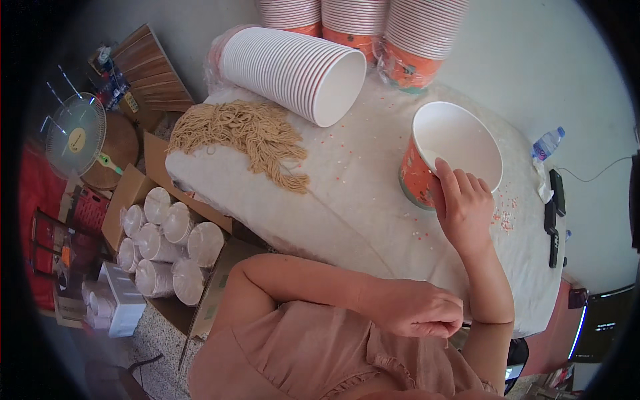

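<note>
A large paper bucket (417, 173), white inside with an orange and green printed outside, stands with its mouth up and tilted toward me on the covered table. My right hand (465, 203) grips its near rim, fingers bent over the edge. Close to my chest, my left hand (423, 308) is closed with its fingers curled under; whatever it may hold is hidden. Left of the bucket, a long nested stack of white paper buckets (287, 70) lies on its side in clear plastic, open end toward me. A bundle of tan strings (243, 137) is spread beside that stack.
More nested bucket stacks (427, 40) stand at the back. Small orange and white bits (507, 217) are scattered on the table (360, 220). A carton (157, 177) of wrapped white cups (177, 223) sits at lower left. A plastic bottle (548, 144) and black devices (552, 220) lie along the right edge.
</note>
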### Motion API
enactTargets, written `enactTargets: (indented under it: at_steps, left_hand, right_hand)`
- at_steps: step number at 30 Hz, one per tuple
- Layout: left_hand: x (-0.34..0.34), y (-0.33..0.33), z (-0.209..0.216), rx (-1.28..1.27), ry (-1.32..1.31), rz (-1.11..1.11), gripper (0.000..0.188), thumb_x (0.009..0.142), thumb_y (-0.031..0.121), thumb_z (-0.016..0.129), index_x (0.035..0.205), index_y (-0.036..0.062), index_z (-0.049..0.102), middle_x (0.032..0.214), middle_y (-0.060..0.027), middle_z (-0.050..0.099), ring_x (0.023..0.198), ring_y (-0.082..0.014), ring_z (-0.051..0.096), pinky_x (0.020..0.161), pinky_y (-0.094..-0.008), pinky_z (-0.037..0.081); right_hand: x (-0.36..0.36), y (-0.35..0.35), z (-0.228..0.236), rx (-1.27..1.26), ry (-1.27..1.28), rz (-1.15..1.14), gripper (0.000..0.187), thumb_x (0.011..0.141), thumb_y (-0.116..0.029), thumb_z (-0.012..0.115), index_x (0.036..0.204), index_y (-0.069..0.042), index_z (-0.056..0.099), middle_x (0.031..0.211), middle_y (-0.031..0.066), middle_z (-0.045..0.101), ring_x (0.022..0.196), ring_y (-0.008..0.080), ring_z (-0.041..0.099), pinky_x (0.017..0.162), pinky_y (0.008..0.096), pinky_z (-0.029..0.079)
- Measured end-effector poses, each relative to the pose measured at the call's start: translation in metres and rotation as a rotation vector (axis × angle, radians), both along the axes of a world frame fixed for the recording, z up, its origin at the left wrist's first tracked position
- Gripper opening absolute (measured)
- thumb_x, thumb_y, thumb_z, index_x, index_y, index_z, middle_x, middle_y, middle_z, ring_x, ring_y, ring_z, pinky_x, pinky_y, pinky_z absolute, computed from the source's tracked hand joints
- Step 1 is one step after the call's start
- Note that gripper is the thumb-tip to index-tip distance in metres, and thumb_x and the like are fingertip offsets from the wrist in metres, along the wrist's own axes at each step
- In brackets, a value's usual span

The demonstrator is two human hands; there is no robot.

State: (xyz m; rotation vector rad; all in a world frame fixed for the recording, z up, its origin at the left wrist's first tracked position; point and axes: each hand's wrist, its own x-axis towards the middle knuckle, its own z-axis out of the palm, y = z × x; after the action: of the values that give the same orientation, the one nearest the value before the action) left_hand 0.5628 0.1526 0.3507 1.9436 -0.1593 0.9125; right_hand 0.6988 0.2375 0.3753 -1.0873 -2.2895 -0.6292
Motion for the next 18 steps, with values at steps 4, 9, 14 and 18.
enactTargets:
  at_steps: [4,9,14,18]
  left_hand:
    - [-0.011,0.039,0.023,-0.335,0.112,0.007,0.004,0.096,0.008,0.058,0.096,0.0045,0.056,0.083,-0.0023,0.060,0.078,-0.0114,0.058,0.071,-0.0285,0.048]
    - [-0.040,0.104,0.042,-0.630,-0.032,0.355,0.003,0.094,0.007,0.054,0.097,0.0060,0.056,0.077,0.0037,0.053,0.065,-0.0013,0.046,0.054,-0.0183,0.037]
    - [-0.052,0.114,0.026,-0.749,-0.166,0.432,0.005,0.094,0.010,0.055,0.097,0.0064,0.057,0.072,0.0056,0.048,0.055,-0.0009,0.035,0.046,-0.0184,0.025]
    - [-0.046,0.119,0.014,-0.780,-0.073,0.455,0.009,0.095,0.013,0.057,0.097,0.0048,0.057,0.073,0.0054,0.049,0.055,-0.0008,0.037,0.046,-0.0182,0.028]
  right_hand:
    - [0.001,0.006,-0.003,-0.009,0.004,-0.005,0.033,0.084,-0.018,0.066,0.115,-0.007,0.061,0.075,0.0030,0.055,0.066,0.0200,0.057,0.058,0.0353,0.043]
    - [0.007,0.006,0.005,-0.053,0.109,0.074,0.042,0.081,-0.021,0.070,0.118,-0.004,0.059,0.088,0.0076,0.061,0.082,0.0245,0.060,0.076,0.0389,0.046]
    - [0.012,0.004,0.029,-0.124,0.224,0.217,0.038,0.078,-0.018,0.074,0.111,-0.003,0.062,0.096,0.0099,0.064,0.088,0.0271,0.062,0.084,0.0408,0.046]
    - [0.021,0.009,0.031,-0.119,0.337,0.302,0.035,0.073,-0.012,0.077,0.106,-0.004,0.065,0.095,0.0089,0.065,0.087,0.0269,0.062,0.082,0.0386,0.046]
